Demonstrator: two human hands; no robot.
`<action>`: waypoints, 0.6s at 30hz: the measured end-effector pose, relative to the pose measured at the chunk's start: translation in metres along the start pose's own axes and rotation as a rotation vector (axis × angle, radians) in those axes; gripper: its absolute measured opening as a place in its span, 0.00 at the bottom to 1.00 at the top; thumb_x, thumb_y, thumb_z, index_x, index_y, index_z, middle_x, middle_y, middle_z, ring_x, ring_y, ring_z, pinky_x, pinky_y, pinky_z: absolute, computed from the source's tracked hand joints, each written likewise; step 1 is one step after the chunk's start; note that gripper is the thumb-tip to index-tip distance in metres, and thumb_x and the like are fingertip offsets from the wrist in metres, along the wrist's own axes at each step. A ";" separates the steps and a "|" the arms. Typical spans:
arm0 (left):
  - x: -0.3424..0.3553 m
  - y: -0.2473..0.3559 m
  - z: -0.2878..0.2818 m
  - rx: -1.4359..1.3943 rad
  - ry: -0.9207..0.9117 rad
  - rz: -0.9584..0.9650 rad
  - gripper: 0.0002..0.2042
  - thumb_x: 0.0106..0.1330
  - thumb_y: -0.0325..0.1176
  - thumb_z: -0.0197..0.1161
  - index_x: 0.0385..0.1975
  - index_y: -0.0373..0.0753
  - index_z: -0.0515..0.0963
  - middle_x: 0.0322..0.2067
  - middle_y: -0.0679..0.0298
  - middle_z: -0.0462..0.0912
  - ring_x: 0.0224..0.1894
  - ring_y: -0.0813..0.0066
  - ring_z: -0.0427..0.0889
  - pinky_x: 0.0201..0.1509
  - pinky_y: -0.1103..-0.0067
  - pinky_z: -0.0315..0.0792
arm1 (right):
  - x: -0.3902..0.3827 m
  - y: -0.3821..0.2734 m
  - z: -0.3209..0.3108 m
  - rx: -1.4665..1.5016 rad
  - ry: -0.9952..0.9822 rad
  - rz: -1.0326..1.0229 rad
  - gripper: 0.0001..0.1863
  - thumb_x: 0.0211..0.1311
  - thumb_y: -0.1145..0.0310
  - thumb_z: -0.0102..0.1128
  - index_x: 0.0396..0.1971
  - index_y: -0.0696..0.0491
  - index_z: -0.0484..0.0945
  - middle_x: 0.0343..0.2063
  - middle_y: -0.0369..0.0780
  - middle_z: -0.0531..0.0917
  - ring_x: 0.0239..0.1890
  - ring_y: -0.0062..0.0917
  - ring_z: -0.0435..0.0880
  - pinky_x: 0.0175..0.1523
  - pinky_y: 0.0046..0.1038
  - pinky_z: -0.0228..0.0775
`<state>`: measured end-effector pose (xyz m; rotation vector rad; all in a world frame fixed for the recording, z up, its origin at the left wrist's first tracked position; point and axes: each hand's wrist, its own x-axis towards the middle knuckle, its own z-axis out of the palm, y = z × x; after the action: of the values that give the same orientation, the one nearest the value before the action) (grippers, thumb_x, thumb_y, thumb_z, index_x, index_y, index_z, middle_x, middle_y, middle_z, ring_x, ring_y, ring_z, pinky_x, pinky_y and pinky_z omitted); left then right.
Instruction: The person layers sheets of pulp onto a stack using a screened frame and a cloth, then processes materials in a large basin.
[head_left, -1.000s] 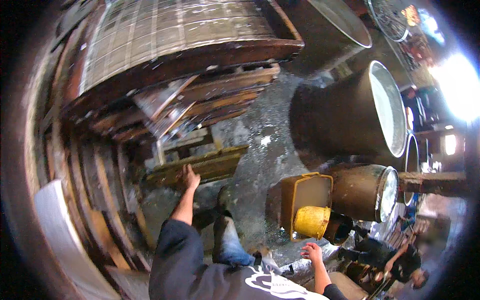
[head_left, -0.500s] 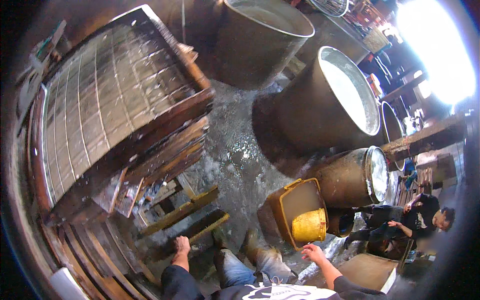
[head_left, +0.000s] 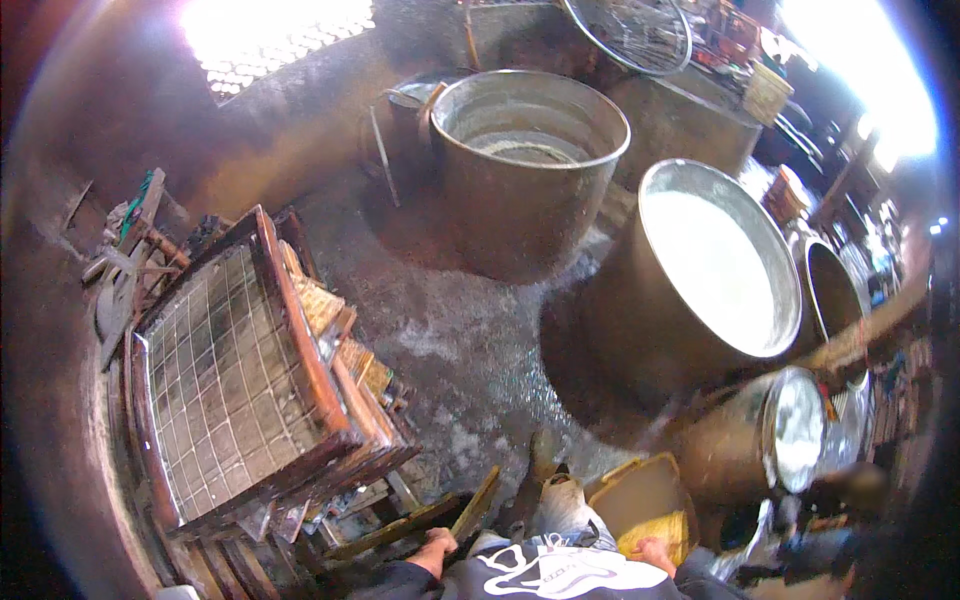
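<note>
Largest in view are two deep metal vats: a tilted-looking one [head_left: 620, 315] filled bright white, and a rear vat [head_left: 525, 215] with a pale ring low inside, now seen whole since the view has swung up toward the wall and its glaring lattice opening [head_left: 270, 60]. Left of them, the wooden framed tray [head_left: 305, 335] with its grid of pale lines sits farther from the person than half a second ago. A drum [head_left: 715, 435] with white in its mouth stands at right, with the brown bin [head_left: 612, 475] just beside it and the yellow bucket [head_left: 675, 530] in the bin's near side. Between the tray and the person's legs lie two narrow boards; they ran nearly parallel a moment ago and now the nearer board [head_left: 478, 502] stands at a sharp angle to the farther board [head_left: 400, 528], which suggests that the nearer one is the piece being handled. The left hand [head_left: 438, 541] is at its near end, fingers bent; whether they close round the wood I cannot tell. The right hand [head_left: 655, 553], spread earlier, now overlaps the bucket in view, its fingers seemingly curled; whether it touches or holds anything is unclear.
</note>
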<state>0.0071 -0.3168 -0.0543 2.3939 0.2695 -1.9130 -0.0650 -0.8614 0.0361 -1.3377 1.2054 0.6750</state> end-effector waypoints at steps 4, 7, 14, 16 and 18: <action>-0.012 0.009 -0.054 -0.195 0.027 -0.004 0.26 0.47 0.44 0.59 0.46 0.37 0.75 0.49 0.54 0.75 0.53 0.56 0.72 0.56 0.66 0.65 | 0.037 -0.100 -0.003 0.024 -0.001 -0.123 0.16 0.57 0.66 0.48 0.44 0.55 0.66 0.29 0.45 0.76 0.22 0.39 0.78 0.23 0.42 0.70; -0.010 0.001 -0.105 -0.409 0.110 -0.090 0.22 0.43 0.42 0.63 0.38 0.38 0.79 0.45 0.52 0.77 0.48 0.60 0.76 0.50 0.70 0.70 | 0.076 -0.211 0.026 -0.018 0.076 -0.103 0.16 0.58 0.64 0.48 0.45 0.54 0.66 0.28 0.44 0.76 0.19 0.37 0.77 0.21 0.40 0.70; 0.024 0.009 -0.260 -0.797 0.270 -0.154 0.23 0.43 0.40 0.61 0.40 0.33 0.77 0.44 0.49 0.77 0.48 0.56 0.76 0.49 0.70 0.71 | 0.130 -0.475 0.148 -0.143 -0.040 -0.362 0.10 0.59 0.69 0.44 0.40 0.53 0.69 0.29 0.43 0.78 0.20 0.27 0.79 0.17 0.27 0.70; 0.035 0.014 -0.310 -0.955 0.251 -0.202 0.28 0.39 0.42 0.66 0.42 0.32 0.76 0.45 0.47 0.76 0.50 0.55 0.75 0.51 0.70 0.70 | 0.128 -0.541 0.200 -0.244 -0.075 -0.450 0.13 0.61 0.67 0.45 0.44 0.55 0.68 0.30 0.43 0.79 0.19 0.26 0.79 0.19 0.24 0.70; 0.060 0.004 -0.341 -1.071 0.317 -0.387 0.27 0.36 0.42 0.69 0.38 0.34 0.78 0.43 0.48 0.77 0.48 0.56 0.76 0.51 0.70 0.70 | 0.130 -0.592 0.262 -0.335 -0.137 -0.525 0.15 0.62 0.67 0.47 0.46 0.57 0.67 0.31 0.44 0.79 0.20 0.25 0.79 0.20 0.23 0.70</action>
<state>0.3483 -0.2601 -0.0362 1.8811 1.4205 -0.9630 0.5846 -0.7552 0.0811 -1.7667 0.6011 0.5861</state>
